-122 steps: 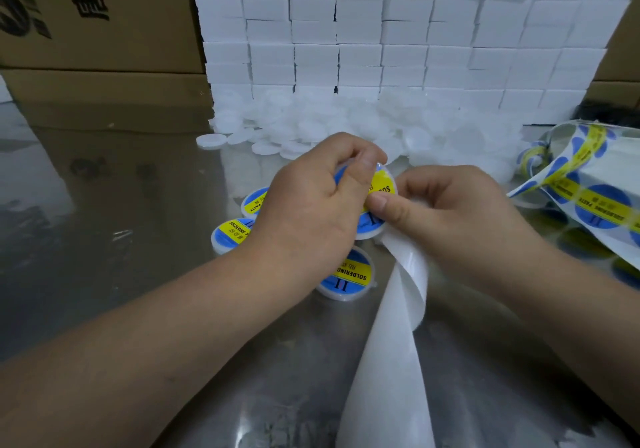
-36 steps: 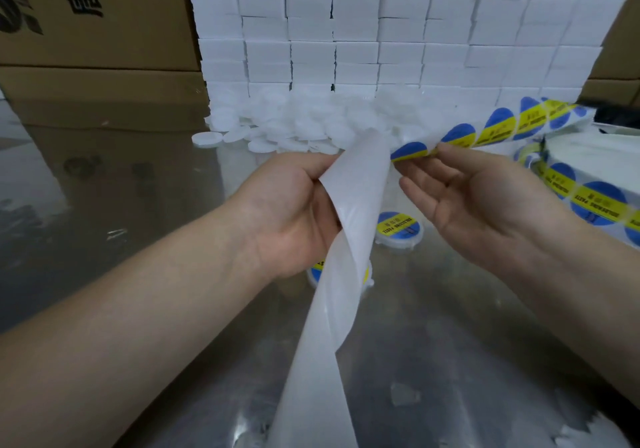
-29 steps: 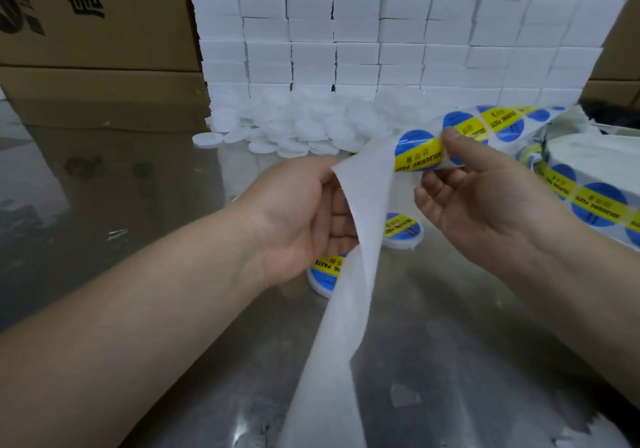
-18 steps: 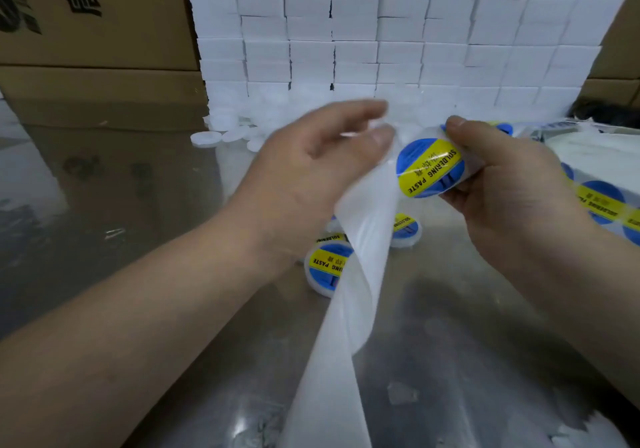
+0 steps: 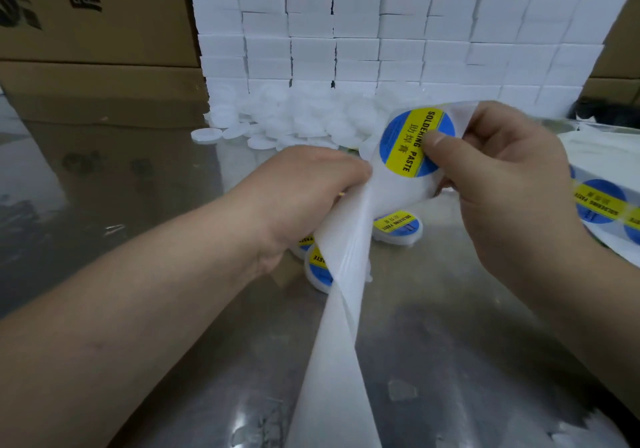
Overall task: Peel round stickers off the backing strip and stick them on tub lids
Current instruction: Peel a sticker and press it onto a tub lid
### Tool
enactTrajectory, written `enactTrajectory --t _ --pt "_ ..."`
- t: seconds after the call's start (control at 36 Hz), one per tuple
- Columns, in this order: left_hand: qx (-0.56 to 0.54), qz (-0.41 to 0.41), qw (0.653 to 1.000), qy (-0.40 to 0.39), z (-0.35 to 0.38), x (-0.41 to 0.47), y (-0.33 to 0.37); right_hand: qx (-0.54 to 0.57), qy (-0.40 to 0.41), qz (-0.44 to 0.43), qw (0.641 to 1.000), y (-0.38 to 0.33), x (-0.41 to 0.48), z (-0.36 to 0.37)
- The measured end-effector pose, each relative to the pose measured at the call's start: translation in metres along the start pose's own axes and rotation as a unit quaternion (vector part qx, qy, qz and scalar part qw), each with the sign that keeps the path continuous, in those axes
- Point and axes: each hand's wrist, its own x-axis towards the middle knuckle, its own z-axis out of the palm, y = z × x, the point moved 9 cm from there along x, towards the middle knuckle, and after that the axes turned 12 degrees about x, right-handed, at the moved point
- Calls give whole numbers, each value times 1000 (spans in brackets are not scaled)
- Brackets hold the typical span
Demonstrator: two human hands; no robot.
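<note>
Above the steel table (image 5: 450, 343), the right hand (image 5: 512, 184) pinches the round sticker (image 5: 401, 142) on the backing strip (image 5: 343, 309) that the left hand (image 5: 304, 188) grips; I would pull slowly so it lifts uncreased.

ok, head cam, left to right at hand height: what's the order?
cardboard box → left hand → backing strip → SOLDERING PASTE sticker → right hand → unpeeled stickers at the right edge.
</note>
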Motion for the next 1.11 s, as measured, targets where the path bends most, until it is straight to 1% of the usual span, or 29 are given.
enactTrajectory --t 0.06,0.11,0.19,0.28,0.36,0.42,0.47,0.56,0.58,0.61,0.64,0.69,0.72,0.75,0.78,0.83,0.92,0.97,1.06,1.11 --pt "-33 -8 999 10 -3 2 0 -3 -32 2 999 -2 -3 8" --pt "-48 -21 998 18 -6 4 -3 -15 -84 4 996 -1 -9 20" --pt "-41 -43 998 14 -7 4 -10 -75 -171 -5 982 1 -21 38" --pt "-67 -72 994 -57 6 0 -14 -116 -244 -17 963 -2 -29 50" --pt "-156 -108 975 -117 17 -2 -18 -142 -327 -37 934 -5 -40 64" --pt "-217 -125 958 -136 22 -3 -18 -139 -365 -53 919 -6 -46 70" --pt "-262 -123 946 -144 25 -3 -14 -124 -378 -34 917 -4 -48 72" --pt "-338 -78 928 -139 22 -1 -3 -71 -372 13 925 -1 -48 69" --pt "-376 -66 909 -166 21 0 0 -47 -364 32 929 0 -47 67" --pt "-419 -70 878 -219 28 -5 9 -30 -341 38 939 0 -43 62" --pt "-439 -70 858 -256 32 -11 16 -14 -320 39 946 0 -38 59" --pt "-430 -66 871 -229 30 -10 15 7 -263 46 964 3 -28 49" --pt "-429 -77 881 -186 25 -6 8 13 -241 55 969 5 -25 45" --pt "-396 -76 909 -105 14 -1 1 13 -224 65 972 7 -22 43" --pt "-366 -68 927 -43 7 -2 1 8 -224 71 972 7 -21 43" --pt "-351 -78 933 10 3 -3 -1 -25 -255 85 963 9 -27 48" --pt "-371 -104 921 50 -2 -1 -11 -90 -311 122 938 18 -38 57" --pt "-369 -114 921 46 0 0 -12 -122 -333 125 927 20 -42 60" --pt "-377 -117 917 54 0 2 -15 -141 -345 114 921 18 -43 62" --pt "-375 -120 918 52 -1 6 -18 -141 -334 107 926 19 -41 61"
